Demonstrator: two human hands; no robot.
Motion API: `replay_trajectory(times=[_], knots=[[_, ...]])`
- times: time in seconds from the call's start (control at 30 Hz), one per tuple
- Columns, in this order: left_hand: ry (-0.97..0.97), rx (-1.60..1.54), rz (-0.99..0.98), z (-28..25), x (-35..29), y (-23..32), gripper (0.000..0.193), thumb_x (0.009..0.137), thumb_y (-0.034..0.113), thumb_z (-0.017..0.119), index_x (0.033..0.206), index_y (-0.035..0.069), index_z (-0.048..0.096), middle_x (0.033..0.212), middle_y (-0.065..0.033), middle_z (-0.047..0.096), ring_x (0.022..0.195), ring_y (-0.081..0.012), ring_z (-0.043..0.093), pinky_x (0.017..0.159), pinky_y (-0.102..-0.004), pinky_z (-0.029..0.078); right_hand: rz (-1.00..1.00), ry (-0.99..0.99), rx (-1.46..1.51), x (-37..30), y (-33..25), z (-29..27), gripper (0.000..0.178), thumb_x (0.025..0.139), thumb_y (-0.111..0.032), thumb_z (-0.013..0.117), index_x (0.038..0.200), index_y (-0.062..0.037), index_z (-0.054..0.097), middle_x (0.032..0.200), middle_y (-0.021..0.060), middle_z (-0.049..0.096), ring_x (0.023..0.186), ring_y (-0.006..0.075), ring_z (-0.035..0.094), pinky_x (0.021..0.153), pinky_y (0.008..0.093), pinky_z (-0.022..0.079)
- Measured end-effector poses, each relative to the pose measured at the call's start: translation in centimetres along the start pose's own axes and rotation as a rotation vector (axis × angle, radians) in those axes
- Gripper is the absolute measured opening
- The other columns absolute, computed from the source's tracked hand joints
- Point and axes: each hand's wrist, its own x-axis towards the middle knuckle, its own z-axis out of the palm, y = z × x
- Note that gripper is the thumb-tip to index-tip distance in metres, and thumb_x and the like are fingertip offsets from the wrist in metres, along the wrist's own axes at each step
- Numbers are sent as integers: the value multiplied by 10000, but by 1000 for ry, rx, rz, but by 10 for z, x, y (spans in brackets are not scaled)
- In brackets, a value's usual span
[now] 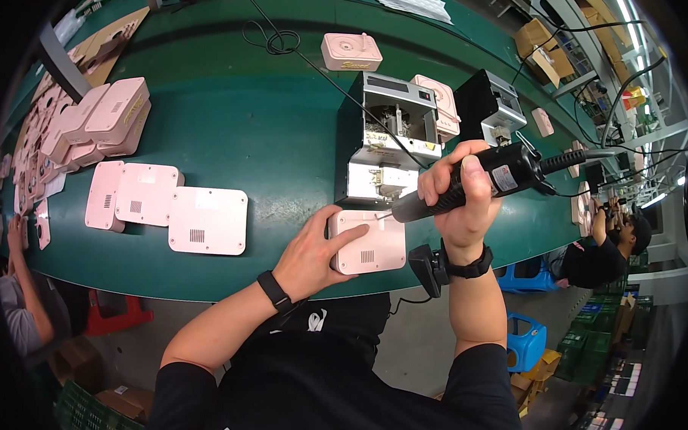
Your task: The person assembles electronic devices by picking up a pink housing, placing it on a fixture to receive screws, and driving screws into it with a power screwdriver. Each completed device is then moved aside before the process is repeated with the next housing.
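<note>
My left hand (309, 252) is closed round the left side of a pink plastic case (382, 253) lying on the green table. The index finger rests across the case's top face, which has a slotted vent and corner holes. My right hand (465, 199) grips a black electric screwdriver (509, 173), held slanting, with its cable running off to the right. The thin bit points left at the upper part of the case, close to my left index fingertip. Whether the bit touches a screw is too small to tell. Just beyond stands a metal screw feeder (394, 137).
Several pink cases (208, 233) lie left of my hands, with a stack (109, 117) behind. A second feeder (495, 107) and another pink case (438, 102) stand to the right. A black cable (339, 86) crosses the table. Co-workers (606, 247) sit at both ends.
</note>
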Motion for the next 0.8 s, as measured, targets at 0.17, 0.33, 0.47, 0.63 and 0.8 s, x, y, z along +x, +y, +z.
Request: replay_trajectory(times=[0.17,0.33,0.47,0.63,0.8], knots=[[-6,8,-4,-1,0,0,756,632,204,880,1328,234,585,1355,-201,415,1198,-397,516,965,-433,507,2,5,3,4,1,0,217,947,-251,506,998,-41,504,630,76,492,497,168,461,524,349,432],[-12,9,-10,-1,0,1,756,634,206,880,1328,237,583,1354,-200,417,1194,-395,519,966,-431,506,-4,-9,5,4,4,0,221,948,-263,510,1005,-50,502,632,71,490,500,167,464,529,343,429],[-4,11,-10,-1,1,1,737,639,202,876,1317,238,592,1353,-198,418,1194,-392,520,962,-426,510,-11,-20,7,2,5,-1,228,949,-272,511,1016,-54,495,631,65,483,503,165,463,534,338,428],[-23,19,-4,-4,3,3,827,613,238,894,1363,232,548,1347,-196,425,1184,-395,522,986,-445,488,-4,-15,1,1,6,-3,235,950,-277,509,1028,-57,484,633,63,478,511,163,465,539,339,430],[-102,112,-35,-14,14,12,1016,552,401,914,1444,235,457,1319,-198,443,1148,-391,540,965,-453,482,-20,-28,35,-3,8,-9,248,948,-297,513,1029,-67,470,649,59,482,516,159,464,544,341,429]])
